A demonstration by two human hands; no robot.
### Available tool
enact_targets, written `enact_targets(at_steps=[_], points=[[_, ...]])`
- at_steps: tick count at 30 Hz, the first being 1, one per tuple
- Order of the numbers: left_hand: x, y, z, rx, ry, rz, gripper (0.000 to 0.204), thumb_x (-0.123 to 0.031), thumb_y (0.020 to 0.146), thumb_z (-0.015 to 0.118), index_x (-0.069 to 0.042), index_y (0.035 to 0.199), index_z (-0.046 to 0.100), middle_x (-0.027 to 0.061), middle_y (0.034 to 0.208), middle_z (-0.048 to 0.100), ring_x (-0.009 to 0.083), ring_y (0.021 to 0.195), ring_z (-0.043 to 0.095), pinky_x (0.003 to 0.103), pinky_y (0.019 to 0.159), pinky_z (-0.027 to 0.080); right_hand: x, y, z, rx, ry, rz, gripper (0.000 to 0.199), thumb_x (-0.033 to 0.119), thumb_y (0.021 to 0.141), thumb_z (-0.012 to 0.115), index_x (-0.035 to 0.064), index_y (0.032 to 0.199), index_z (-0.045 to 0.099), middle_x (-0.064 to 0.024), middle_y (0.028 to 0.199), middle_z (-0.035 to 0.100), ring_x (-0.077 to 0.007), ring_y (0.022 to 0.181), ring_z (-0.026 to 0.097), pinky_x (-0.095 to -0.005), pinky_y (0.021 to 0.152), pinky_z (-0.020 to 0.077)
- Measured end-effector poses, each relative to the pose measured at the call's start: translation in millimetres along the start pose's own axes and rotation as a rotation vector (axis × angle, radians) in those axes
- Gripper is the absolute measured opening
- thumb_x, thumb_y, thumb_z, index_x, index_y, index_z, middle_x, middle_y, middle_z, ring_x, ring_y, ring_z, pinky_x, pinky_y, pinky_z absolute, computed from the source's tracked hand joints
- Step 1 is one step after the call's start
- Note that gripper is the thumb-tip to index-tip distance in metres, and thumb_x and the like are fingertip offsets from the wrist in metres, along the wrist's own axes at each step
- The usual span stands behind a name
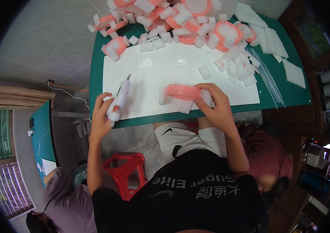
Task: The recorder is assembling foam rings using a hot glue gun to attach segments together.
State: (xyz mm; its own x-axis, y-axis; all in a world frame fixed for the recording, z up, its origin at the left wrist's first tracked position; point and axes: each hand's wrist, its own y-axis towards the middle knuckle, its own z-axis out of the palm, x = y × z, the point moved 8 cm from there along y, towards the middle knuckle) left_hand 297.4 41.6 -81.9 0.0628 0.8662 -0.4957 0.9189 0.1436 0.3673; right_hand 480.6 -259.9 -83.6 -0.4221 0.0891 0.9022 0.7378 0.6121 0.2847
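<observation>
My left hand is closed round the rear of a white glue gun at the left of the white board. Its metal nozzle points away from me, toward the pile. Near the board's front edge, my right hand pinches a pink ring-shaped piece between thumb and fingers. White foam blocks stick out around that ring, some partly behind my fingers. The glue gun and the ring are well apart.
A heap of pink rings with white foam blocks covers the far side of the green table. Loose blocks, clear glue sticks and foam sheets lie at right. A red stool and two people sit close by.
</observation>
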Motion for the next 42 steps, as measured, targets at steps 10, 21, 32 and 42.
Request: enact_targets(at_steps=[10, 21, 32, 42], points=[[74, 33, 12, 0.379, -0.086, -0.345, 0.048, 0.001, 0.068, 0.076, -0.007, 0.113, 0.061, 0.0077, 0.124, 0.039, 0.0219, 0.103, 0.049, 0.034, 0.091, 0.044, -4, 5, -4, 0.008, 0.025, 0.019, 0.029, 0.008, 0.083, 0.068, -0.0015, 0.11, 0.063, -0.0173, 0.105, 0.065, -0.0319, 0.098, 0.064, -0.0351, 0.09, 0.0481], [14, 135, 23, 0.325, 0.175, 0.01, 0.039, -0.004, 0.083, 0.066, -0.003, 0.12, 0.056, 0.0169, 0.124, 0.056, 0.0351, 0.115, 0.055, 0.04, 0.098, 0.045, -10, 9, -5, 0.015, 0.111, 0.02, 0.028, 0.007, 0.084, 0.068, -0.0013, 0.11, 0.062, -0.0169, 0.104, 0.066, -0.0298, 0.096, 0.064, -0.0344, 0.088, 0.0484], [8, 209, 107, 0.267, 0.356, 0.183, 0.033, -0.002, 0.079, 0.066, -0.003, 0.111, 0.056, 0.015, 0.111, 0.058, 0.0344, 0.097, 0.061, 0.043, 0.084, 0.049, -10, 7, -10, 0.027, 0.107, 0.011, 0.029, 0.007, 0.083, 0.069, -0.0005, 0.11, 0.063, -0.0174, 0.104, 0.065, -0.0321, 0.096, 0.064, -0.035, 0.088, 0.0484], [-178, 82, 39, -0.277, -0.014, 0.026, 0.026, -0.001, 0.074, 0.077, -0.001, 0.099, 0.068, 0.0136, 0.104, 0.067, 0.0252, 0.087, 0.065, 0.033, 0.075, 0.053, -6, 8, -8, 0.041, 0.108, -0.02, 0.029, 0.009, 0.083, 0.068, -0.0002, 0.11, 0.063, -0.017, 0.105, 0.065, -0.0332, 0.097, 0.064, -0.0364, 0.088, 0.0488]])
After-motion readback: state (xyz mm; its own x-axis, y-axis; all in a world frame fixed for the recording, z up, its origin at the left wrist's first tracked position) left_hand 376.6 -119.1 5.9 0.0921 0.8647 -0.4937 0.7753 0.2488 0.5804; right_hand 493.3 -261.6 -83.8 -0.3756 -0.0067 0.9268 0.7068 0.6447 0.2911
